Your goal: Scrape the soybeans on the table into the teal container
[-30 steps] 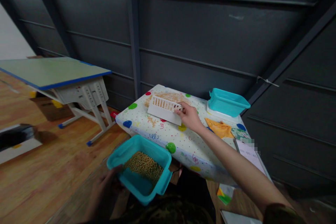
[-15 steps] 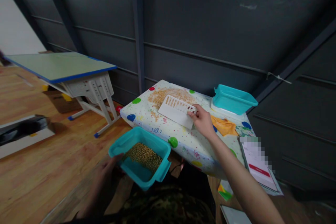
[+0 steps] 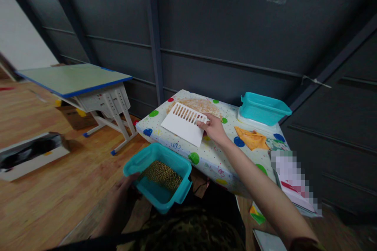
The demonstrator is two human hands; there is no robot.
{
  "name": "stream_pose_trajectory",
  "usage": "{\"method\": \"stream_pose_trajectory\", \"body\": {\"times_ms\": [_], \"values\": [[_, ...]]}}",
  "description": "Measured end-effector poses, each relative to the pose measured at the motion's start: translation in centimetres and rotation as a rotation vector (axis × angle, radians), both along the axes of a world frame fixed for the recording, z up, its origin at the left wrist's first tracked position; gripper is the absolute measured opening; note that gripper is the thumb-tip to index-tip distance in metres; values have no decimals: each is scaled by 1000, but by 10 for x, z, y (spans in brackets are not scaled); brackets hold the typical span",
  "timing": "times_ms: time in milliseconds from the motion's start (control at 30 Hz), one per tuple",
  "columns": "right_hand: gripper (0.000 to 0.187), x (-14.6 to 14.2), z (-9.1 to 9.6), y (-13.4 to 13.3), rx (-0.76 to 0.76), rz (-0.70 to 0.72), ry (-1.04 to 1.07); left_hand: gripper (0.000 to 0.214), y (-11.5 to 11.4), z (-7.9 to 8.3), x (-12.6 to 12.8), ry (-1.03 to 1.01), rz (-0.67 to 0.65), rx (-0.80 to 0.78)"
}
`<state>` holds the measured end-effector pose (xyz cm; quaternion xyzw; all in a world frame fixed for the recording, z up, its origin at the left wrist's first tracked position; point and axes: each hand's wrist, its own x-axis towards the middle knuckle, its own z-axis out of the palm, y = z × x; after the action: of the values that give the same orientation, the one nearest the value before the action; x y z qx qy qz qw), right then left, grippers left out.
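Note:
My left hand (image 3: pixel 125 192) grips the left rim of a teal plastic bin (image 3: pixel 182 194), held just in front of the table's near edge. Dried beans, likely soybeans (image 3: pixel 161 175), lie heaped inside it. In my right hand (image 3: pixel 214 128) is a white slotted plastic panel (image 3: pixel 183 128), pinched at its right end. The panel slants over the tablecloth, its row of slots along the far side. Behind it spreads a layer of pale tan loose bits (image 3: pixel 203 105), partly hidden by the panel; I cannot make out single pieces there.
The table (image 3: pixel 165 141) wears a white cloth with coloured dots. At its back right stands another teal bin (image 3: pixel 263 110), near an orange cloth (image 3: pixel 251 138) and a partly blurred tablet-like device (image 3: pixel 294 192). A green-topped desk (image 3: pixel 73 78) and an open box (image 3: pixel 35 155) are left.
My right hand has moved the slotted panel left and a little toward the near table edge. My left hand and its bin stay nearly in place, while the view shifts slightly.

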<state>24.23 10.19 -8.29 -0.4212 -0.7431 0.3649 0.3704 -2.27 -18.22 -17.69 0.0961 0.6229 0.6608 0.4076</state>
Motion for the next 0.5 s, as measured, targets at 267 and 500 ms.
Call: {"method": "stream_pose_trajectory", "body": {"times_ms": [267,500], "values": [[8,-6,0,38,87,-124,-90,44,0,10,6,-3,2,-8],[17,42,12,69,-73,-258,-2,49,0,8,8,-2,-5,-8]]}}
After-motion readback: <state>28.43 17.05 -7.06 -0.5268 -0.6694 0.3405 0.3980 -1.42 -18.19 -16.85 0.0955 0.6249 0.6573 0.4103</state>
